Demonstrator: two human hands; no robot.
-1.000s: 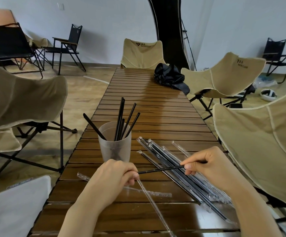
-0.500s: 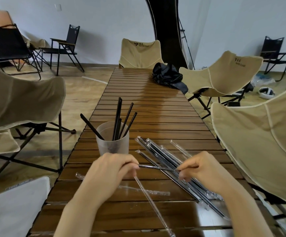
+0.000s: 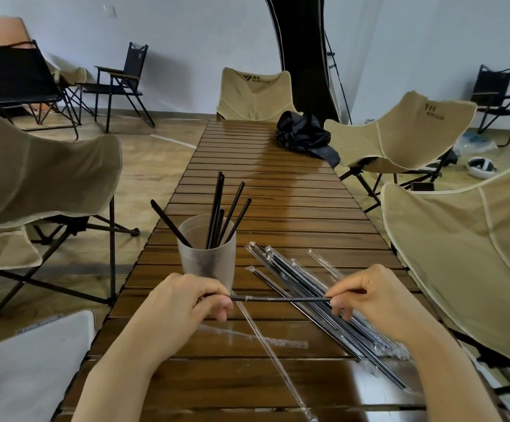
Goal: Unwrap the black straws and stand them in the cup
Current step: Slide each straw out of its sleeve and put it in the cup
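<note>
A frosted plastic cup (image 3: 208, 263) stands on the slatted wooden table (image 3: 278, 193) with several bare black straws (image 3: 220, 214) leaning in it. I hold one black straw (image 3: 281, 299) level between both hands, just in front of the cup. My left hand (image 3: 183, 303) pinches its left end, where clear wrapper is bunched up. My right hand (image 3: 375, 300) pinches its right end. A pile of wrapped black straws (image 3: 308, 293) lies slantwise on the table under my right hand. Two empty clear wrappers (image 3: 265, 345) lie near the front.
Beige folding chairs (image 3: 467, 269) stand close on both sides of the table, and one at the far end. A crumpled black bag (image 3: 305, 135) lies at the table's far right. A white cushion (image 3: 25, 367) sits by the near left corner.
My hands have moved apart along the straw, so more bare black straw shows between them. The wrapper is now bunched at my left fingers. The view shifted slightly.
</note>
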